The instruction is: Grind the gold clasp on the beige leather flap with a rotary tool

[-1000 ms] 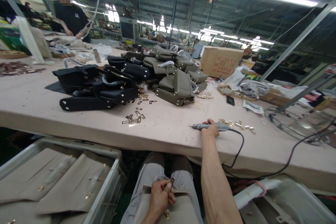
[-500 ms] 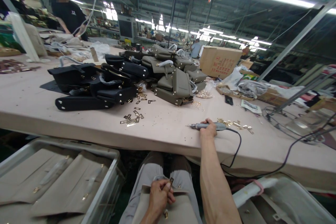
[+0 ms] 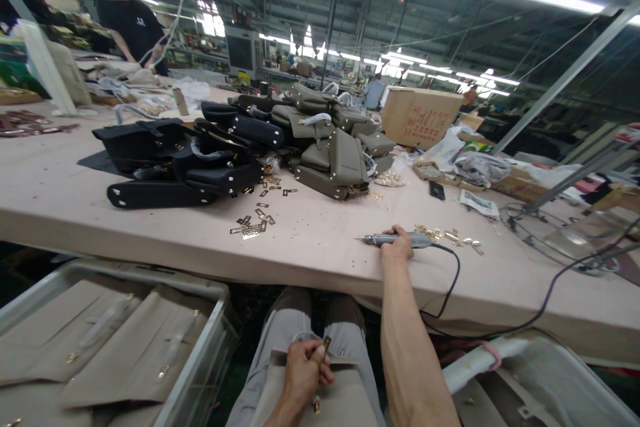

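Observation:
My right hand [image 3: 397, 250] is stretched out to the table and closed round a grey corded electric screwdriver [image 3: 395, 239] that lies on the pink tabletop [image 3: 320, 240], its tip pointing left. My left hand [image 3: 303, 370] rests in my lap, pinching a small gold metal plate [image 3: 326, 343] against the top edge of a taupe leather bag panel [image 3: 330, 400] that lies over my knees. Loose gold plates [image 3: 255, 223] are scattered on the table ahead of me.
Black bags [image 3: 175, 160] and olive bags [image 3: 330, 140] are piled mid-table. A bin of taupe panels [image 3: 100, 340] stands at my left, another bin [image 3: 540, 380] at my right. The tool's cable [image 3: 500, 327] hangs over the table edge. A person in black [image 3: 130, 27] works far left; a cardboard box [image 3: 420, 117] stands behind.
Almost nothing has moved: my head shifted slightly, both hands kept their grips and places.

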Demonstrator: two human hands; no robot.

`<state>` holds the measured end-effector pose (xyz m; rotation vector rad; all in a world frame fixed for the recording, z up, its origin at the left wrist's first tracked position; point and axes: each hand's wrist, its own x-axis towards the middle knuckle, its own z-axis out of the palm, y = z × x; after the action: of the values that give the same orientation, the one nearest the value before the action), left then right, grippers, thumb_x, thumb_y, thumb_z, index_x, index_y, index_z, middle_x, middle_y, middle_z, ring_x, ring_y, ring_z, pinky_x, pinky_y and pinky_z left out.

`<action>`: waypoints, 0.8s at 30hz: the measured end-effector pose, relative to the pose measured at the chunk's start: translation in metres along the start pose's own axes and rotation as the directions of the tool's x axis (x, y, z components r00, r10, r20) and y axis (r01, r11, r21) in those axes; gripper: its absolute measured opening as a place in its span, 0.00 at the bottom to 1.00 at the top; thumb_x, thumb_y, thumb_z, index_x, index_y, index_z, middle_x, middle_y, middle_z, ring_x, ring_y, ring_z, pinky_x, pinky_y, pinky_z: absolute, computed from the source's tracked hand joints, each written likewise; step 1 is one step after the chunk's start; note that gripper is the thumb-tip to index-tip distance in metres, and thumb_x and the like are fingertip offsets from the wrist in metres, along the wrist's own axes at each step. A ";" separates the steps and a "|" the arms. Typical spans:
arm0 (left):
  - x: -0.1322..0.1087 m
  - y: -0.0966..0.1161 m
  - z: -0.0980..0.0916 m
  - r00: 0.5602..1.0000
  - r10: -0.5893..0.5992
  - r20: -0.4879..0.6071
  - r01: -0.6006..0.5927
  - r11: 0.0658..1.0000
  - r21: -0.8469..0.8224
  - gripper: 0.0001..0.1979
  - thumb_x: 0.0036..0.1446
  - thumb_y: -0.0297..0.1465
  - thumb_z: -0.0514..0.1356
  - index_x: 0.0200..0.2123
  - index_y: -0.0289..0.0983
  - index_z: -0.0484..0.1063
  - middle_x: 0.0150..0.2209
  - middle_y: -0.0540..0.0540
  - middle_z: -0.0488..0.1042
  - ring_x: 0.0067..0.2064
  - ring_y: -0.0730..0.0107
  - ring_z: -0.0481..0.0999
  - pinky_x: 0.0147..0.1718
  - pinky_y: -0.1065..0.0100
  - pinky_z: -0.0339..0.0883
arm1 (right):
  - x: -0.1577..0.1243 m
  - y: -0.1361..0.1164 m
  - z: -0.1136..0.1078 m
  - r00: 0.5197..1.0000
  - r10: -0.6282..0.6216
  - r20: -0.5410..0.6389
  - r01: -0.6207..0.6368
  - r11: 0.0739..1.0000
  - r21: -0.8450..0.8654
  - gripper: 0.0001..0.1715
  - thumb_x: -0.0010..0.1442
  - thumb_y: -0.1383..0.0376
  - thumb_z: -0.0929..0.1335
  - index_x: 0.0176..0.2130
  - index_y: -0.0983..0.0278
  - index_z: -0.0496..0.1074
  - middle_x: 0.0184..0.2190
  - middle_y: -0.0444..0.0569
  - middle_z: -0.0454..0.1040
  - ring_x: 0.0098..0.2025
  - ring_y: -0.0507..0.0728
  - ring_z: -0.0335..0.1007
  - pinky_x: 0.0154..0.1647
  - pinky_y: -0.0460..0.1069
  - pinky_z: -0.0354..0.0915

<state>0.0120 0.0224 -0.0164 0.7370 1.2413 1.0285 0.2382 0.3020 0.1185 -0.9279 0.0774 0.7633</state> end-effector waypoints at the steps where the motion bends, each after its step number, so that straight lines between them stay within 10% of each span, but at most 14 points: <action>1: 0.000 0.000 0.000 1.000 0.000 0.000 0.000 1.000 -0.006 0.27 0.46 0.55 0.65 0.24 0.33 0.74 0.19 0.44 0.74 0.17 0.67 0.74 0.15 0.71 0.64 | 0.000 0.000 0.000 1.000 0.001 0.000 -0.001 1.000 0.001 0.18 0.48 0.78 0.70 0.31 0.63 0.59 0.26 0.39 0.69 0.19 0.47 0.61 0.16 0.43 0.65; 24: -0.003 0.001 0.001 1.000 0.000 -0.013 0.000 1.000 -0.010 0.30 0.43 0.57 0.66 0.24 0.32 0.74 0.20 0.44 0.74 0.17 0.67 0.74 0.15 0.72 0.64 | -0.006 0.000 0.001 1.000 -0.002 -0.017 0.002 1.000 -0.001 0.19 0.49 0.78 0.71 0.30 0.61 0.58 0.24 0.38 0.68 0.19 0.48 0.61 0.16 0.44 0.66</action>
<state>0.0124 0.0206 -0.0142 0.7231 1.2468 1.0404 0.2335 0.2995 0.1219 -0.9352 0.0908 0.7543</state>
